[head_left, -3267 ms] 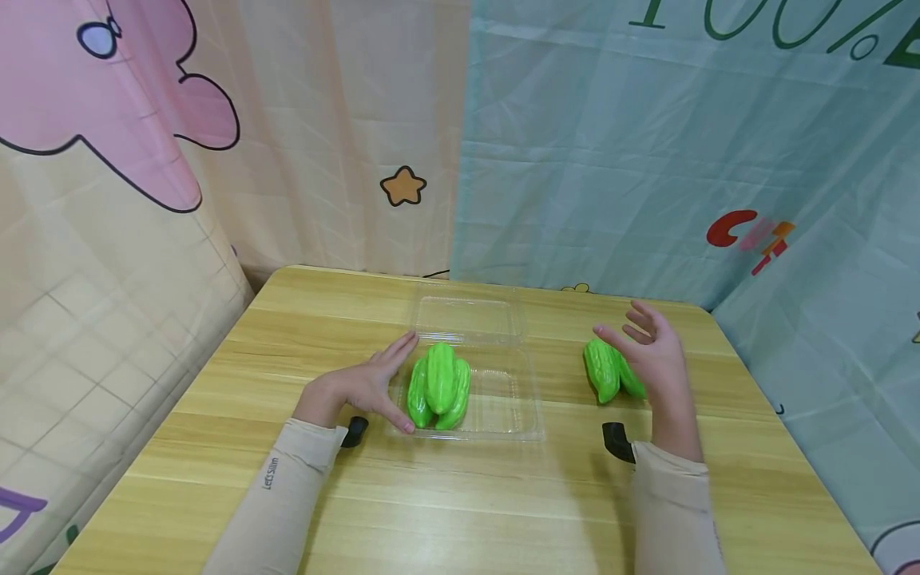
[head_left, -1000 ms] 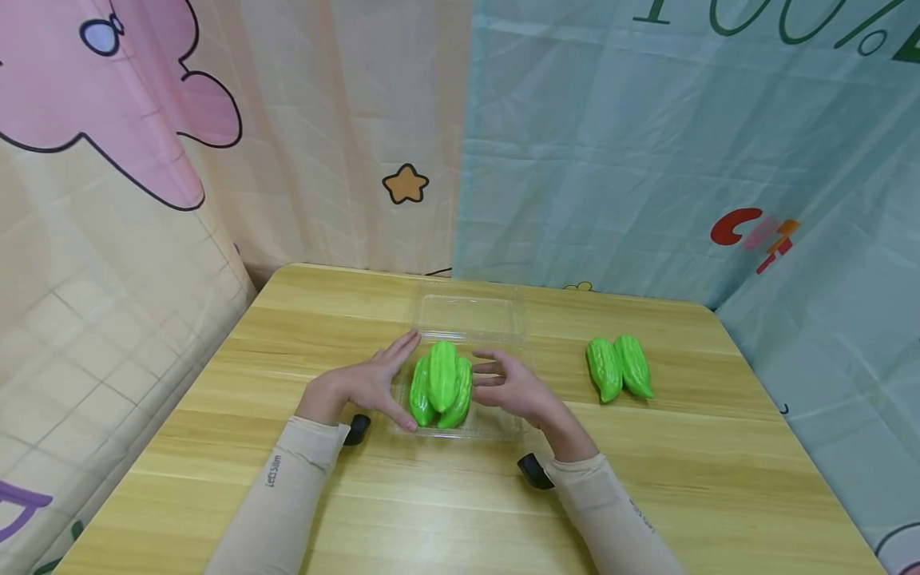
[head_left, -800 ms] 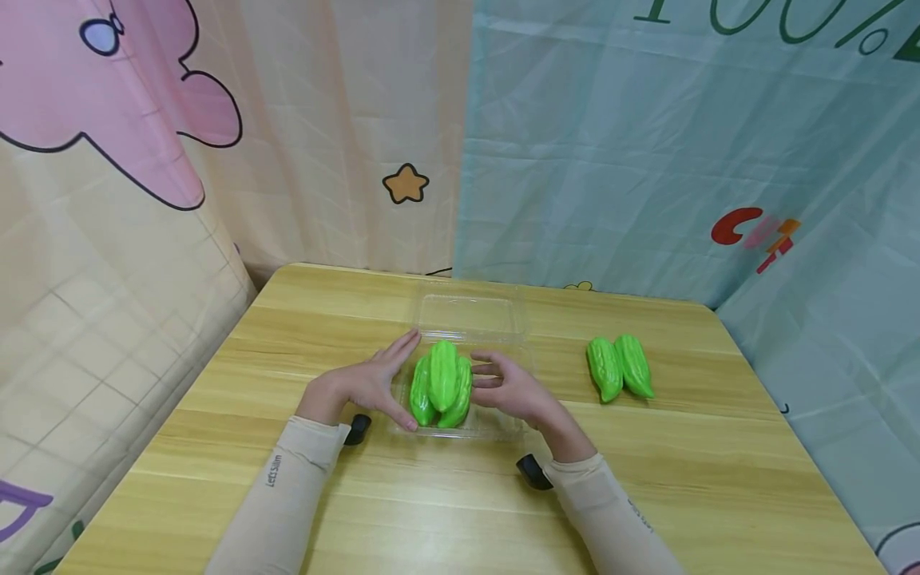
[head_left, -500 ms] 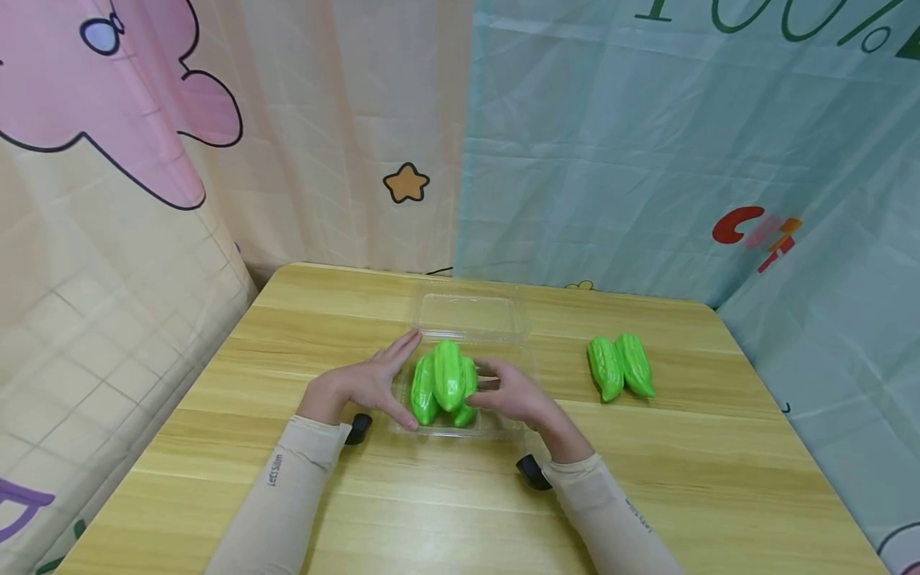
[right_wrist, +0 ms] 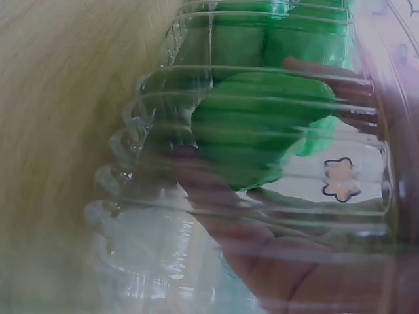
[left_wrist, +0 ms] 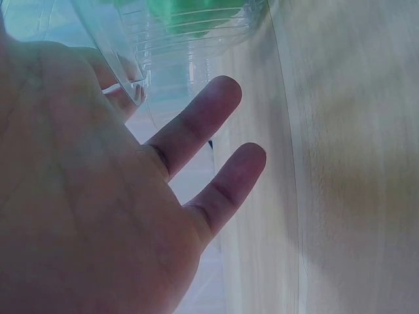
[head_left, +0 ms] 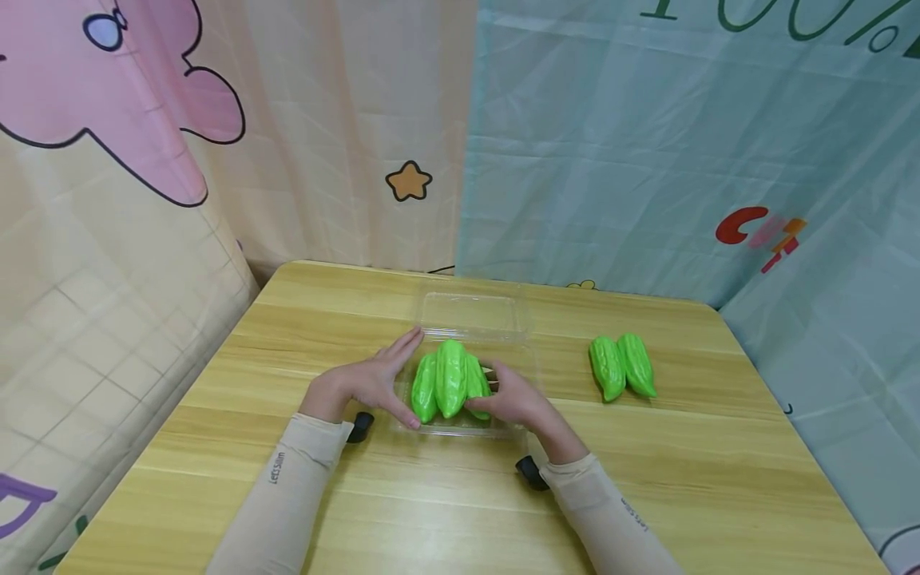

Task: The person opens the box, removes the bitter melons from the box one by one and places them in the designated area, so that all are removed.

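Three green bitter gourds lie side by side in the base of a clear plastic clamshell box [head_left: 528, 367]: a left gourd [head_left: 424, 389], a middle gourd [head_left: 450, 378] and a right gourd [head_left: 475, 382]. My right hand [head_left: 513, 397] reaches inside and grips the right gourd between thumb and fingers. Seen through the ribbed wall in the right wrist view, that gourd [right_wrist: 255, 121] sits among the fingers. At the box's left side rests my left hand [head_left: 370, 385], thumb at the front corner and fingers spread toward the back. Its straight fingers [left_wrist: 196, 124] show beside the clear wall [left_wrist: 190, 49].
Two more green gourds [head_left: 608, 367] lie together on the wooden table [head_left: 446, 503], right of the box. The box's lid [head_left: 470, 313] is folded back flat toward the table's far edge. Printed curtains [head_left: 323, 144] hang behind and at both sides.
My right hand has come left from the two gourds on the table into the box. It has shifted the right gourd rightward, and the middle one now sits lower between its neighbours. The left hand stays put.
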Action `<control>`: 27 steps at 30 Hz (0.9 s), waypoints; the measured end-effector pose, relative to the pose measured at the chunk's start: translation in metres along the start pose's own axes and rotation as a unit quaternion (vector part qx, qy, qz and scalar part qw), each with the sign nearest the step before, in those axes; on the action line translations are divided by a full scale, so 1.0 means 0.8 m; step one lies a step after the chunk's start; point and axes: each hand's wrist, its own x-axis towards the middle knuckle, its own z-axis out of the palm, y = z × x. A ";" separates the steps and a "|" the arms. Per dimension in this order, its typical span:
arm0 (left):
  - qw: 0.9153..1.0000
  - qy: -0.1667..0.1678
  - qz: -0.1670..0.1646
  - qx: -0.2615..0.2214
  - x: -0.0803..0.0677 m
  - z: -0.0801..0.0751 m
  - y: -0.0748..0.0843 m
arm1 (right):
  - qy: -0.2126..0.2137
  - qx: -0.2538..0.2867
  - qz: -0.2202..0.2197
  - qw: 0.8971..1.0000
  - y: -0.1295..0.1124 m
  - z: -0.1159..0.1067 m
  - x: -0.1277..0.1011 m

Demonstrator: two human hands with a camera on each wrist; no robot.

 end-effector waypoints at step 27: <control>1.000 -0.002 -0.001 0.000 0.000 -0.001 0.003 | 0.048 0.030 -0.003 0.998 -0.013 -0.065 -0.021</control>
